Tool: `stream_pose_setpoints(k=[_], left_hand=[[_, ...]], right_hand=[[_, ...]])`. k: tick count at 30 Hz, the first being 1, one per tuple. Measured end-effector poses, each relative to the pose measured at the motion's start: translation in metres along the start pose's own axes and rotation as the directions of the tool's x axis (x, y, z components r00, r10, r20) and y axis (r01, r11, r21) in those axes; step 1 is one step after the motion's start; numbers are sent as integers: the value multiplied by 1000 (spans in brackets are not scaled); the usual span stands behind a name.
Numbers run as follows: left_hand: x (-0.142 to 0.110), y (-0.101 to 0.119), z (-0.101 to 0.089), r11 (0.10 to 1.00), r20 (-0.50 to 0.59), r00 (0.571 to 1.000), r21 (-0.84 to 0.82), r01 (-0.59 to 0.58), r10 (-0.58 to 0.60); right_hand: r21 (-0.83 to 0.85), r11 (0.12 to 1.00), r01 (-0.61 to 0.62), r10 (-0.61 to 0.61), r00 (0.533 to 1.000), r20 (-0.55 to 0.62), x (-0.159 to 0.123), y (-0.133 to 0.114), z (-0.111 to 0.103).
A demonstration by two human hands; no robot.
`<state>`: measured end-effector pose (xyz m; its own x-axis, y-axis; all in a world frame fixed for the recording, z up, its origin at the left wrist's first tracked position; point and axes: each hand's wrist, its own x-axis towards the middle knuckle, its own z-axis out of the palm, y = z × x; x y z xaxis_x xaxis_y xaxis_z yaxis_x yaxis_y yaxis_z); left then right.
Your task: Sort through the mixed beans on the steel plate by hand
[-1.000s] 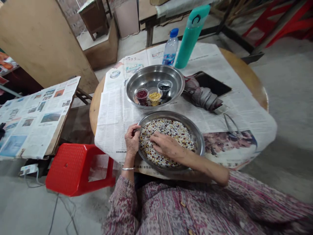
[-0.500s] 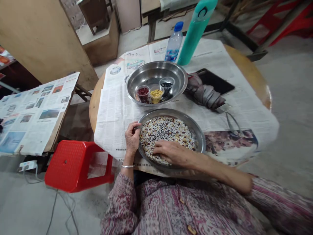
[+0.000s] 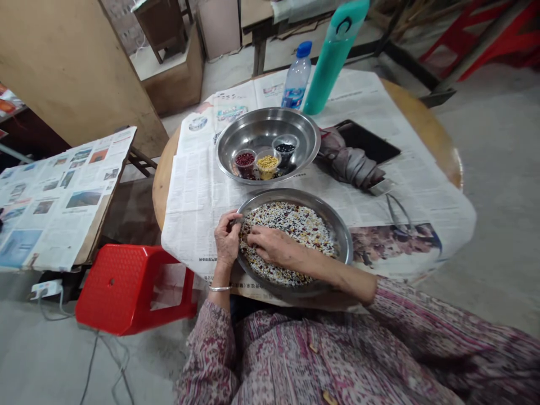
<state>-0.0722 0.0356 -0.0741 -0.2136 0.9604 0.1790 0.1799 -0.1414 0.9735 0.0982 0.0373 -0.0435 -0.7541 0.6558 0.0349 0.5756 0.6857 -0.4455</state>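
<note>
This looks like a plain, homely utility room: a bare concrete floor [image 3: 485, 225], a rough brick wall [image 3: 122, 19], a plywood board [image 3: 63, 67], a red plastic stool [image 3: 135, 287], a floor-level power strip [image 3: 45, 288], and a round wooden worktop [image 3: 422, 112] spread with newspaper [image 3: 189, 191], carrying a steel basin of mixed beans [image 3: 341, 242].

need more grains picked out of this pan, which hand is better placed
Probably the right hand: its fingers already rest on the mixed grains in the steel pan, while the left hand sits at the rim.
</note>
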Motion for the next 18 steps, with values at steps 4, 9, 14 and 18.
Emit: stream_pose_setpoints(k=[4,9,14,18], left_hand=[[-1,1,1,1000,-3,1000,-3,18,-18],[-1,3,2,1000,-12,1000,-9,-6,6],[0,3,2,1000,-19,1000,-9,-1,1],[1,3,2,1000,-20,1000,9,12,-12]], right_hand=[[-16,999,-42,43,996,75,-22,8,-6],[47,999,3,-5,999,40,-72,36,-26],[42,994,99,-101,994,50,-100,43,-31],[13,993,119,-120,988,97,-95,36,-17]])
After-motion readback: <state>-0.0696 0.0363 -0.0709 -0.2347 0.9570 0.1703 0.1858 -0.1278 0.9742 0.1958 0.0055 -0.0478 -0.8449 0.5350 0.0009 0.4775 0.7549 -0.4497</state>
